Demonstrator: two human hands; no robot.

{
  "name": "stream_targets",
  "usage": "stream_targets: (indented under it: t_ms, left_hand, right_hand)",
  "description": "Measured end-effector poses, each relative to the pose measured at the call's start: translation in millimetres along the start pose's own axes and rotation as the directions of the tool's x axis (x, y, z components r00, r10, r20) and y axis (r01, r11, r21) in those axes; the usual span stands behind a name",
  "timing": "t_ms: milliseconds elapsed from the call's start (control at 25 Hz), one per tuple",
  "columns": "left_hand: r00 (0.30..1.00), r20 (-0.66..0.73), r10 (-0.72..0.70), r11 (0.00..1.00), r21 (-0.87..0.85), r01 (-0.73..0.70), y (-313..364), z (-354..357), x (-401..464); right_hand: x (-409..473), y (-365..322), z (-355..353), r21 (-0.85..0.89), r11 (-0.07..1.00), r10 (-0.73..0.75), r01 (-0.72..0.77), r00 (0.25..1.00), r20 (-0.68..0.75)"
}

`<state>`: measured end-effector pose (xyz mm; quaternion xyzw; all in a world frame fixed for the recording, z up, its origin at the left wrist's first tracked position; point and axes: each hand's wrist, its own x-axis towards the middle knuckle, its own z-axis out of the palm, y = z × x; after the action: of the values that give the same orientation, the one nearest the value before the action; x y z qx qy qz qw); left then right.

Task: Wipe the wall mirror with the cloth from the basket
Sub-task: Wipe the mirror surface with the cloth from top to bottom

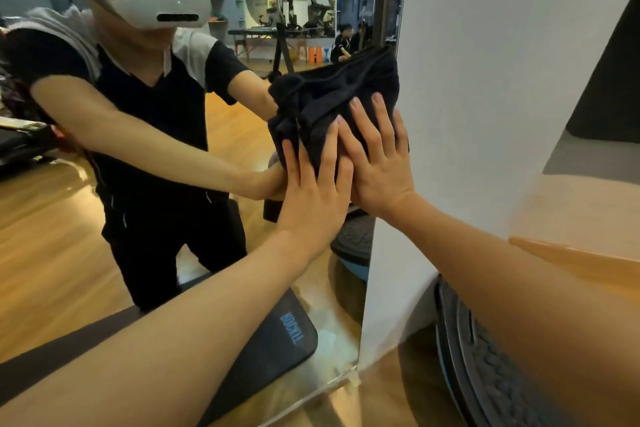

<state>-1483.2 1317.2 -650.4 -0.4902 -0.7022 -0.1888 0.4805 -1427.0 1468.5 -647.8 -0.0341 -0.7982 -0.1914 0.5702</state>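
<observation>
A bunched black cloth is pressed flat against the wall mirror, close to the mirror's right edge. My left hand lies on the cloth's lower part with straight, spread fingers. My right hand presses beside it, fingers straight and overlapping the left hand's fingertips. Both arms reach in from the bottom of the frame. The mirror shows my reflection with a white headset and both arms stretched toward the cloth. The basket is not in view.
A white wall juts out right of the mirror. A dark floor mat lies at the mirror's foot. A round ribbed balance trainer sits on the wooden floor at the lower right. Gym equipment appears in the reflection.
</observation>
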Motion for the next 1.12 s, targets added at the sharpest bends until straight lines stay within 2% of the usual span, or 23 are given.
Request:
stream_targets:
  t_ms: [80,240,640,840,1120]
  left_hand:
    - [1.000,0.010,0.007,1.000,0.003,-0.007,1.5,7.8,-0.9]
    - [0.997,0.051,0.051,0.997,0.051,-0.053,4.9,16.3,-10.0]
    - [0.984,0.155,0.090,0.978,0.171,-0.117,32.4,56.8,-93.3]
    - [0.975,0.203,0.088,0.981,0.154,-0.120,31.8,53.1,-99.9]
    - [0.959,0.252,0.130,0.979,0.120,-0.164,5.8,25.5,-117.4]
  right_hand:
    - [-2.1,2.3,1.8,0.006,1.000,0.002,-0.002,1.000,-0.011]
    - [-18.9,-1.8,4.6,0.019,0.995,0.102,-0.102,0.994,-0.031]
    - [-123.5,-31.0,16.1,0.059,0.980,0.180,-0.191,0.971,0.161]
    - [-129.3,-37.6,11.8,0.091,0.969,0.209,-0.230,0.958,0.196]
    - [-127.3,-68.7,-1.7,0.146,0.953,0.209,-0.266,0.924,0.322]
